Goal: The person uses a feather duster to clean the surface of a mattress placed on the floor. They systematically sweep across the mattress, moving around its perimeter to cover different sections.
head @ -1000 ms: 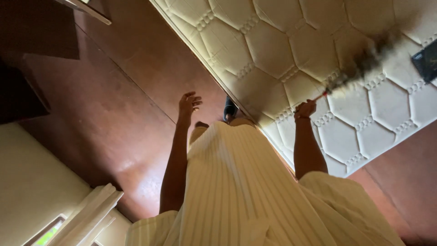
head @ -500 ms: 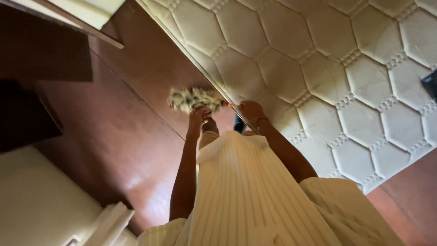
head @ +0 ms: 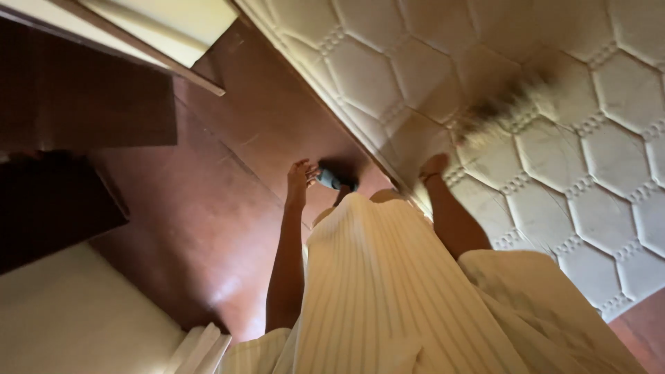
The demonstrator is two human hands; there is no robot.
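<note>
Our right hand (head: 435, 168) is clenched around a blurred brush (head: 509, 111), whose bristles lie on the quilted mattress (head: 554, 194) just beyond that hand. Our left hand (head: 300, 179) hangs released, fingers spread, over the red-brown floor (head: 208, 208).

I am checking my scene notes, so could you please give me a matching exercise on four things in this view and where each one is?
Things:
1. left hand
2. right hand
3. hand broom
4. blue sandal

Places or states:
A. blurred over the quilted mattress
B. on the red-brown floor, beside the mattress edge
C. empty, fingers spread
D. gripping the broom's handle

Pairs: 1-C, 2-D, 3-A, 4-B
</note>
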